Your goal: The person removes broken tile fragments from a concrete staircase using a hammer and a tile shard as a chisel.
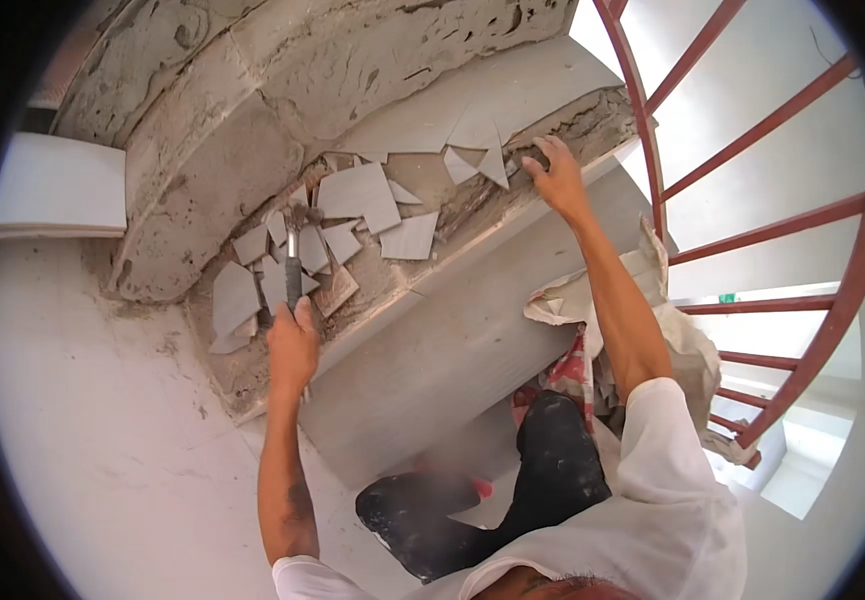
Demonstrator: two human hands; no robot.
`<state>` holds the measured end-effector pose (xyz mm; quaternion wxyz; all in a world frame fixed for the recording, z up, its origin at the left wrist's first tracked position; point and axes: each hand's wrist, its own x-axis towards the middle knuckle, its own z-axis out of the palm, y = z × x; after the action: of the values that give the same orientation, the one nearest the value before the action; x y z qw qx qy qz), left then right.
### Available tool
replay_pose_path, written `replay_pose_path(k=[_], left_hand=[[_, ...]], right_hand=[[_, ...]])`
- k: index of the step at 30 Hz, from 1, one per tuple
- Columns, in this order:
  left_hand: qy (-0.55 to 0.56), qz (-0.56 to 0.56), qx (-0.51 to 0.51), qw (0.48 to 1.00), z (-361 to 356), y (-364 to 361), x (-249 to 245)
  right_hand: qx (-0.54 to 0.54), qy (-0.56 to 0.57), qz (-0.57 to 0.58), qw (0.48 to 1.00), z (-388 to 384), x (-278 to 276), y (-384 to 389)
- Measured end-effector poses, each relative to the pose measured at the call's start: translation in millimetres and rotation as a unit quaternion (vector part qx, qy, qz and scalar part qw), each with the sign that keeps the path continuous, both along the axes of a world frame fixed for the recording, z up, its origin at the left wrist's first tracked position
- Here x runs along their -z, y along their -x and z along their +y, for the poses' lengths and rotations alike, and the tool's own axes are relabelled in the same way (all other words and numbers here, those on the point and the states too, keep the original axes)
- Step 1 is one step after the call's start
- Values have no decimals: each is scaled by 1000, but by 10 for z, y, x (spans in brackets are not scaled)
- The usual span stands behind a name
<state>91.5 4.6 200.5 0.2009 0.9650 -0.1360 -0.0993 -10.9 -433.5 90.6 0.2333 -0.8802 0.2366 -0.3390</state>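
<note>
My left hand [294,345] is wrapped round the dark handle of a hammer [294,270], whose metal head rests among broken pieces of grey tile. Several shards lie loose on the stair tread, among them a large one [360,196] and a smaller one [410,237] nearer the edge. Farther right, my right hand [558,178] reaches over the rough, chipped mortar [588,122] along the tread's front edge, its fingers curled and apart. I see nothing between those fingers. Pointed shards lie just left of that hand.
A curved red metal railing [768,225] runs down the right side. An open sack [688,345] lies beside my right forearm. Bare concrete steps [203,190] rise at the upper left, near white sheets [58,182]. A smooth grey riser [433,340] drops below the tread's edge.
</note>
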Motion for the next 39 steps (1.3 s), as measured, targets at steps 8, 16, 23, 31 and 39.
replay_pose_path(k=[8,16,23,31,39], left_hand=[[185,-47,-23,981,-863,151,-927],[74,29,-44,996,-2212,-280,102],[107,36,-71,991,-2097,167,-488],[108,308,-98,940,-1308,1420,-911],[134,562,-151,802,-2009,1891,-1721]], right_hand=[[137,57,36,988,-307,-1220,678],[274,455,-18,847,-743,-4005,2006],[341,290,6,894,-1361,-4470,2100],[440,249,73,859,-1379,-4462,1882],[411,311,63,855,-1397,-4460,1916]])
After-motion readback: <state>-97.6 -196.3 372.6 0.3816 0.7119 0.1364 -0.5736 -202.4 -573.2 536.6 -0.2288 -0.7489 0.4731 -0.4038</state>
